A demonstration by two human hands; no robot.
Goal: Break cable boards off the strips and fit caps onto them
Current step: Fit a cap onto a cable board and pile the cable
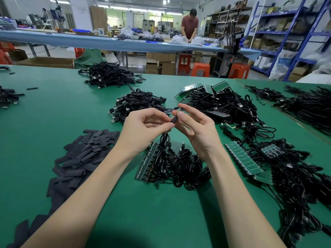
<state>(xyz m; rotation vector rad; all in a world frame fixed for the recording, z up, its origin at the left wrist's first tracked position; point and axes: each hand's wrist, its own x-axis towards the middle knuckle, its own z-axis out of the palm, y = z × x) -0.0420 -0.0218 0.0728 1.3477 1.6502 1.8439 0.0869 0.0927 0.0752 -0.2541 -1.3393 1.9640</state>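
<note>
Two hands up over the middle of the tabletop (53, 111), working one piece between them. My left hand (143, 126) pinches the cable (163, 140) just behind the cap, fingers curled round it; the cord hangs down to the coiled bundle below. My right hand (195, 129) pinches the small black cap (174, 119) between thumb and forefinger, the other fingers loosely spread. The cap looks partly on the board end; how far it is seated I cannot tell.

Handling, as judged: cap is light, thin and soft, likely to flatten if squeezed across its mouth, so hold by its edges. Board is small and stiff, probably brittle at the solder joints; grip the cable close to it, not the cord further down, which is limp.

Outward: strip of boards (152, 161) with cables lies under my wrists. Loose caps (86, 154) piled to the left. More strips (241, 158) to the right; finished cables (138, 104) heaped beyond.
</note>
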